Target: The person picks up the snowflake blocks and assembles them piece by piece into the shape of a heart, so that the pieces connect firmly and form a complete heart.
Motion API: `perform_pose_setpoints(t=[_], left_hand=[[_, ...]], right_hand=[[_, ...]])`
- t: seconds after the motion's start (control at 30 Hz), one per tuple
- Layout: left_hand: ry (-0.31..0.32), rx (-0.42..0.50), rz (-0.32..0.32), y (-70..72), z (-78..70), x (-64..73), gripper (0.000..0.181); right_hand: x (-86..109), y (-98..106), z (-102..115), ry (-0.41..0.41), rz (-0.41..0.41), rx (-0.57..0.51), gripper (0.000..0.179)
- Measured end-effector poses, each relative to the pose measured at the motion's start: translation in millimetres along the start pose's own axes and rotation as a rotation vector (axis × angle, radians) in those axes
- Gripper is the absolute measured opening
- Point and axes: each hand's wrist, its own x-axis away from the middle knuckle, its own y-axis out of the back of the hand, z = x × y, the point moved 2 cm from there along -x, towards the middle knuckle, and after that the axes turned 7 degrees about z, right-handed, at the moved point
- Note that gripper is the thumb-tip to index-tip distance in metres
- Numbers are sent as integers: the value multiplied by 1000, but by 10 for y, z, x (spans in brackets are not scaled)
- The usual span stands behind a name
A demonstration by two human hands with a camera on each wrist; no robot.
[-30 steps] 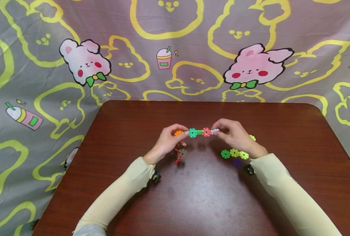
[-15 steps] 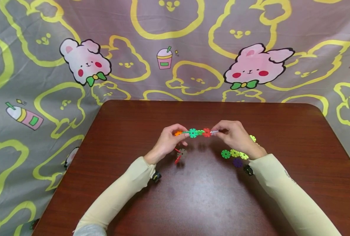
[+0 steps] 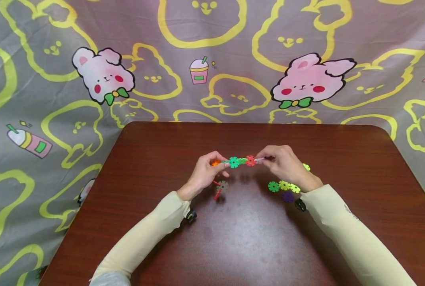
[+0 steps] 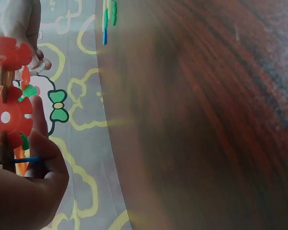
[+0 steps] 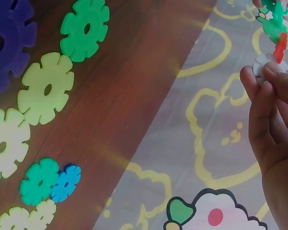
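Observation:
My left hand (image 3: pixel 204 171) holds a linked chain of plastic snowflake discs over the table. In the head view, a teal disc (image 3: pixel 233 162), a small green disc (image 3: pixel 242 161) and a red disc (image 3: pixel 250 160) run between both hands. An orange disc (image 3: pixel 216 163) shows behind the left thumb. Below that hand hangs a grey disc (image 3: pixel 222 186) with red ones; in the left wrist view, large red discs (image 4: pixel 19 117) stand close to the camera. With thumb and fingertips my right hand (image 3: pixel 282 162) pinches a white disc (image 5: pixel 260 65), which meets the red disc at the chain's right end.
On the brown table (image 3: pixel 248 238), beside the right wrist, lie a green disc (image 3: pixel 273 186), yellow discs (image 3: pixel 285 185) and a purple disc (image 3: pixel 288 197). The right wrist view adds a teal disc (image 5: pixel 40 182) and a blue disc (image 5: pixel 66 183). A patterned curtain (image 3: pixel 233 99) hangs behind.
The white disc has turned from showing its face to nearly edge-on. My left hand has shifted slightly, and the hanging grey and red discs moved a little with it.

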Motion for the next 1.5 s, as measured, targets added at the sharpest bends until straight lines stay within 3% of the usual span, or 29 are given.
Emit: perform_pose_setpoints(t=[0.47,0.67,0.8,0.97,1.13,1.33,1.5], left_hand=[[14,-9,-7,3,-37,38,8],[9,-10,36,33,-19,30,11],[-22,-88,93,84,-57,28,21],[-61,-246,193,137,-123,30,35],[-88,-427,212,149,-173,34,31],[-122,-439,225,127,-217,27,27],[-155,-439,172,117,-222,3,21]], right_hand=[[-23,-40,22,34,23,51,13],[-16,-56,24,35,2,38,11],[-6,-61,11,33,-11,-2,11],[15,-75,-48,8,-12,-70,12],[32,-90,-77,9,-36,-134,11],[37,-104,-72,9,-85,-155,13],[40,-117,-59,-13,-119,-143,11]])
